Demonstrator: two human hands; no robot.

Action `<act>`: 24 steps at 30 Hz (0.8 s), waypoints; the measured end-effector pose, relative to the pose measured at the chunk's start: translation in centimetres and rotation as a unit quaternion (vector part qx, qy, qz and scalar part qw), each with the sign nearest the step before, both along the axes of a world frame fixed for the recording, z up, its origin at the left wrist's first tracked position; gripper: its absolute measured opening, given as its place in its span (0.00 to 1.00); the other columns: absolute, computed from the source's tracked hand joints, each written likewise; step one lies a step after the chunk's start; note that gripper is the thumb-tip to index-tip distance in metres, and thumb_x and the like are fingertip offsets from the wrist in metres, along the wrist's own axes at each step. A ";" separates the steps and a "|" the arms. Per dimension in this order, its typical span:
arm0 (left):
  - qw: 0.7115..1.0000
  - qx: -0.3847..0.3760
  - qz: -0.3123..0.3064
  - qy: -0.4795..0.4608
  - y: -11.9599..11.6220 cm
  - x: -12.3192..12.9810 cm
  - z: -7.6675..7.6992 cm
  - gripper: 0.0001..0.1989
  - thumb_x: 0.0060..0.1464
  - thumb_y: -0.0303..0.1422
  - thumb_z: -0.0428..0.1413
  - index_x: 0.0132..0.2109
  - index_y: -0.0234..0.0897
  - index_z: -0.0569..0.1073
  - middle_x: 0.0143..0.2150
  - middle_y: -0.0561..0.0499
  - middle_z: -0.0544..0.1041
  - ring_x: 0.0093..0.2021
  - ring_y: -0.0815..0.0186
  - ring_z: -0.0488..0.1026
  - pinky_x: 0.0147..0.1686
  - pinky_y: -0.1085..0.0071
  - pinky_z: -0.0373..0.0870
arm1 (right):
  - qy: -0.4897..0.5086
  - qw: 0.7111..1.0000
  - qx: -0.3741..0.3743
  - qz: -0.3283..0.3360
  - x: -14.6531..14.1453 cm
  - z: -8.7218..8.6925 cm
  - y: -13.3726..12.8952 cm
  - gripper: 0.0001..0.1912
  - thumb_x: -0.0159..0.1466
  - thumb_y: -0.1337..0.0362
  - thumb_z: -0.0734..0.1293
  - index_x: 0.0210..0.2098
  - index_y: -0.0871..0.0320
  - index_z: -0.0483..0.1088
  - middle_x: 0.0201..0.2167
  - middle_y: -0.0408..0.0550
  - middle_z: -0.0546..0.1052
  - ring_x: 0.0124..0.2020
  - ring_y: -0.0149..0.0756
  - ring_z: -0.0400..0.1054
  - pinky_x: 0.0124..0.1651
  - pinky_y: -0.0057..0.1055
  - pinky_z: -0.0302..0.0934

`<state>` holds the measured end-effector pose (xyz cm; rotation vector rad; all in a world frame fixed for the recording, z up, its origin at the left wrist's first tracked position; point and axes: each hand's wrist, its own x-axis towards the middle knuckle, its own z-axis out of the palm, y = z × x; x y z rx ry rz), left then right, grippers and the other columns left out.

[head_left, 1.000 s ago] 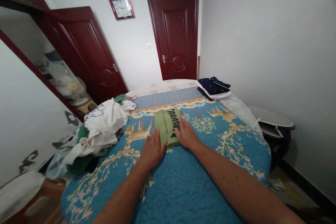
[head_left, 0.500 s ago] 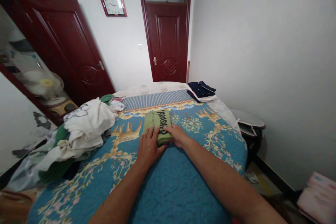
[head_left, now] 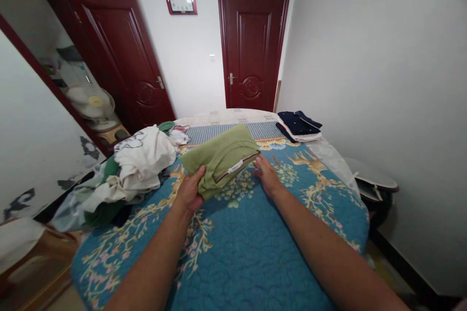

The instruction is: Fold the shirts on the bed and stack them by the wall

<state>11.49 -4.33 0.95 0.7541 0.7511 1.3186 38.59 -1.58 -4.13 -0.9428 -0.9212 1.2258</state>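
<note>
A folded green T-shirt [head_left: 219, 153] is raised and tilted above the bed cover, its collar and white neck label facing me. My left hand [head_left: 191, 189] grips its lower left corner, thumb on top and fingers underneath. At the shirt's right end, beside the collar, is my right hand [head_left: 268, 175] with its fingers apart. Its fingertips are very close to the shirt's edge; whether they touch it I cannot tell.
A blue patterned quilt [head_left: 248, 248] covers the table-like surface. Rumpled clothes [head_left: 146, 155] are heaped at the left. Folded dark and white clothes [head_left: 299, 124] are stacked at the far right. A round-topped stool [head_left: 375, 177] stands beyond the right edge.
The green T-shirt has been lifted off the quilt and turned from its printed side to its collar side. My right hand has come off its grip. The view has shifted left.
</note>
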 end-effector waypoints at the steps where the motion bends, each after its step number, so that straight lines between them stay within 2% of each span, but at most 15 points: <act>1: 0.999 -0.017 -0.028 -0.028 0.0 -0.2 0.0 0.31 0.61 0.33 0.67 0.69 0.35 0.73 0.57 0.37 0.85 0.59 0.45 0.83 0.59 0.46 0.81 | 0.028 1.000 -0.008 0.007 0.3 0.2 0.0 0.29 0.66 0.39 0.70 0.62 0.40 0.73 0.66 0.40 0.76 0.62 0.43 0.71 0.51 0.37 0.73; 5: 0.987 -0.108 -0.100 -0.058 0.0 -0.4 -1.1 0.28 0.63 0.29 0.64 0.68 0.29 0.73 0.56 0.33 0.85 0.57 0.47 0.84 0.58 0.48 0.82 | 0.101 0.988 -0.069 0.095 1.1 1.1 -0.2 0.33 0.67 0.32 0.63 0.56 0.47 0.77 0.50 0.49 0.85 0.50 0.49 0.79 0.46 0.45 0.75; 7: 0.981 -0.148 -0.114 -0.044 0.3 -0.3 -1.9 0.26 0.62 0.26 0.64 0.67 0.28 0.74 0.54 0.34 0.86 0.55 0.48 0.85 0.58 0.51 0.83 | 0.101 0.986 -0.096 0.090 1.2 1.0 -0.2 0.29 0.66 0.35 0.66 0.51 0.50 0.78 0.44 0.50 0.85 0.46 0.48 0.80 0.45 0.45 0.75; 9: 0.980 -0.161 -0.112 -0.029 0.5 -0.4 -2.6 0.27 0.60 0.23 0.64 0.65 0.28 0.75 0.54 0.35 0.86 0.53 0.49 0.86 0.57 0.53 0.83 | 0.088 0.988 -0.111 0.052 1.1 0.7 -0.1 0.23 0.65 0.41 0.71 0.49 0.50 0.77 0.43 0.48 0.85 0.43 0.44 0.79 0.45 0.42 0.75; 12: 0.985 -0.130 -0.112 -0.024 0.6 -0.5 -3.2 0.30 0.55 0.19 0.64 0.65 0.28 0.76 0.55 0.34 0.86 0.54 0.48 0.85 0.58 0.54 0.83 | 0.055 0.991 -0.117 0.026 1.1 0.3 0.2 0.20 0.61 0.51 0.76 0.50 0.50 0.77 0.42 0.46 0.84 0.40 0.40 0.78 0.41 0.38 0.75; 15: 0.987 -0.091 -0.130 -0.028 0.0 -0.3 -3.2 0.35 0.53 0.18 0.65 0.68 0.30 0.74 0.56 0.36 0.85 0.56 0.48 0.84 0.62 0.53 0.80 | 0.040 0.993 -0.115 -0.008 1.3 0.3 0.4 0.23 0.54 0.63 0.77 0.50 0.50 0.78 0.39 0.44 0.84 0.37 0.39 0.77 0.38 0.35 0.74; 17: 0.987 -0.072 -0.143 -0.027 -0.6 0.1 -3.1 0.38 0.51 0.18 0.65 0.70 0.33 0.73 0.57 0.37 0.85 0.57 0.48 0.84 0.64 0.51 0.78 | 0.042 0.994 -0.102 -0.025 1.6 0.4 0.5 0.26 0.50 0.67 0.75 0.49 0.51 0.78 0.38 0.43 0.83 0.35 0.38 0.76 0.36 0.33 0.73; 21: 0.984 -0.023 -0.173 -0.025 -1.7 0.3 -2.8 0.43 0.51 0.20 0.67 0.73 0.40 0.69 0.60 0.40 0.84 0.60 0.49 0.82 0.67 0.50 0.74 | 0.063 0.996 -0.056 -0.027 2.4 0.6 0.9 0.23 0.46 0.66 0.74 0.43 0.52 0.79 0.36 0.40 0.83 0.34 0.37 0.75 0.36 0.32 0.71; 24: 0.976 -0.014 -0.210 -0.060 -1.9 -0.3 -2.8 0.38 0.55 0.31 0.70 0.71 0.39 0.71 0.60 0.40 0.84 0.61 0.48 0.81 0.66 0.50 0.73 | 0.077 0.996 -0.030 -0.026 3.1 0.8 1.1 0.22 0.47 0.64 0.76 0.43 0.51 0.79 0.37 0.40 0.84 0.37 0.39 0.77 0.41 0.35 0.73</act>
